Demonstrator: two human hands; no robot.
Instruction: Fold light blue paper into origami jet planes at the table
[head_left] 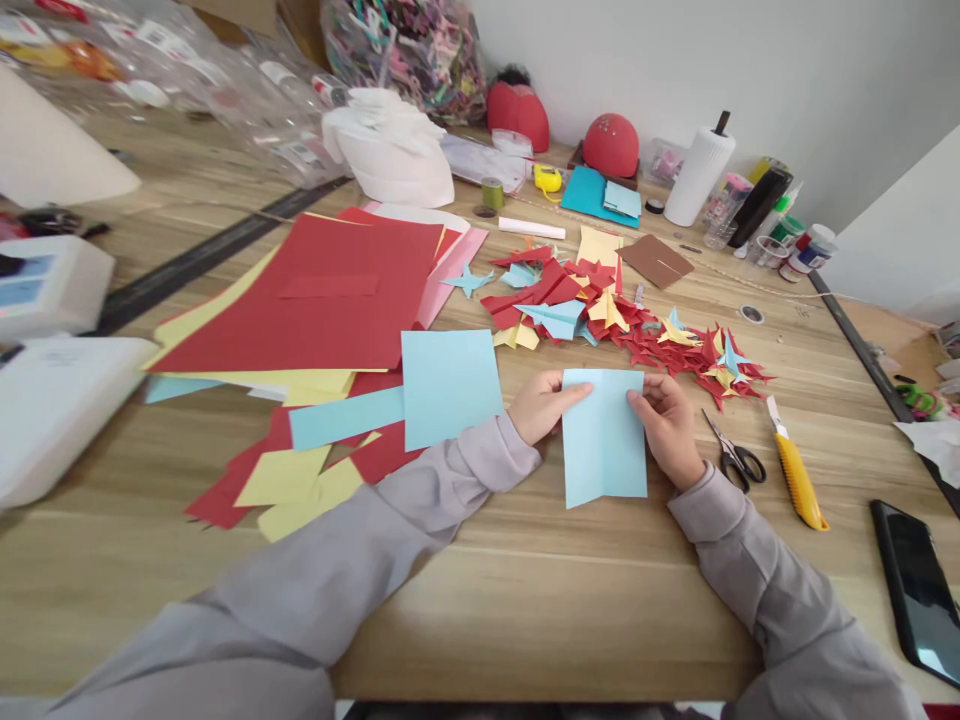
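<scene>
A light blue sheet of paper (604,440) with a crease down its middle is held up between my two hands. My left hand (541,405) pinches its upper left edge, thumb in front. On the upper right edge, my right hand (669,425) grips it the same way, fingers curled behind. Left of my left hand lies another light blue sheet (452,388), beside a blue paper strip (346,418). Just beyond my hands is a heap of folded red, yellow and blue paper shapes (555,285), some of them star-like.
Right of my hands lie black-handled scissors (739,460), a yellow utility knife (798,475) with its blade showing, and a phone (916,590). Large red sheets (315,290) and yellow scraps (283,474) lie to the left. A tissue pack (397,150) and bottles stand behind.
</scene>
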